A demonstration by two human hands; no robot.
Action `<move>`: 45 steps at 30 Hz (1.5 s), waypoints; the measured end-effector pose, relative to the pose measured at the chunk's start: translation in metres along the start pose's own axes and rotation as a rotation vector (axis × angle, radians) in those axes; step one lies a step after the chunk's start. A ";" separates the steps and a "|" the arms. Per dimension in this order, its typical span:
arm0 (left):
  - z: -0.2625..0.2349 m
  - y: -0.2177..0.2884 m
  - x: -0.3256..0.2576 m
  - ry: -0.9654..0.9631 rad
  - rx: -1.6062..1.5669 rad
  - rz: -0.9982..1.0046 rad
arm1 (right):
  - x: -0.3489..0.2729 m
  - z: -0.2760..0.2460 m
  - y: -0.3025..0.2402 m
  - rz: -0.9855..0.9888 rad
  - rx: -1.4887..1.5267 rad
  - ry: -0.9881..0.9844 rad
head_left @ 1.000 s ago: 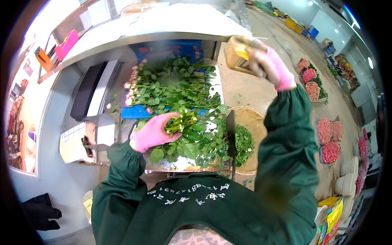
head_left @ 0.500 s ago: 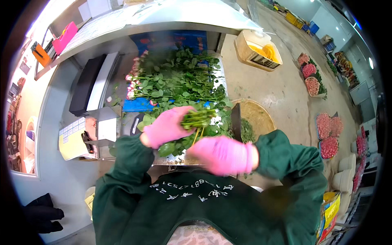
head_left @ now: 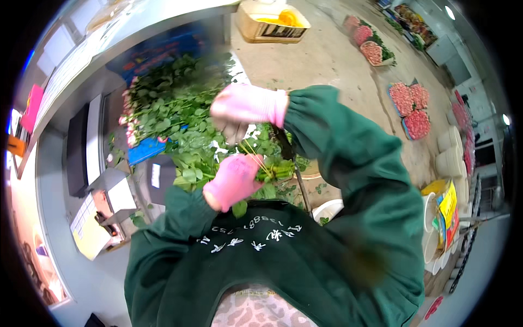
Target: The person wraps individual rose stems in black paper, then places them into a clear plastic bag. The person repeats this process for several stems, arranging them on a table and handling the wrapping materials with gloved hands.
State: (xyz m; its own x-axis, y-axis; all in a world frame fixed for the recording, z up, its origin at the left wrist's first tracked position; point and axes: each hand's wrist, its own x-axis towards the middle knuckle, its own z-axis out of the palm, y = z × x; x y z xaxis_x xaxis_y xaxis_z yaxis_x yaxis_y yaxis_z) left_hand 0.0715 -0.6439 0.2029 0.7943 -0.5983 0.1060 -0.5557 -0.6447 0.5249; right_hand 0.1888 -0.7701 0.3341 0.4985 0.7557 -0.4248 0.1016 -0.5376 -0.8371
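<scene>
Pink-gloved left hand clamped around green stems at table's 6 o'clock, right hand curled over leafy stalks at 12; best kept lower grip firm, stem ends level, upper hand combing leaves without snapping.

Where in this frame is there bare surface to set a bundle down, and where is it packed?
Bare concrete floor lies between the yellow crate and the pink flower bunches. The bench is crowded: the leafy stem pile covers it, and left hand and right hand work close together over the stems.
</scene>
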 end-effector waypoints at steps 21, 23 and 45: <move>-0.026 -0.016 0.032 0.248 -0.160 -0.102 | -0.117 0.055 0.053 0.069 0.484 0.456; -0.026 -0.007 0.044 0.254 -0.112 -0.117 | -0.105 0.070 0.100 -0.359 -0.272 0.662; 0.095 -0.213 0.037 -0.301 -0.273 -0.464 | 0.029 0.227 0.335 0.254 0.948 1.197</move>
State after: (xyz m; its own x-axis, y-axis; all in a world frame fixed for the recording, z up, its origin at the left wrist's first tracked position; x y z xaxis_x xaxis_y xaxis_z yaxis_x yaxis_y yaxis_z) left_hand 0.1961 -0.5736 0.0149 0.8118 -0.4185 -0.4073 -0.0541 -0.7484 0.6610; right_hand 0.0420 -0.8430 -0.0371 0.8388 -0.2954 -0.4573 -0.4232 0.1746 -0.8890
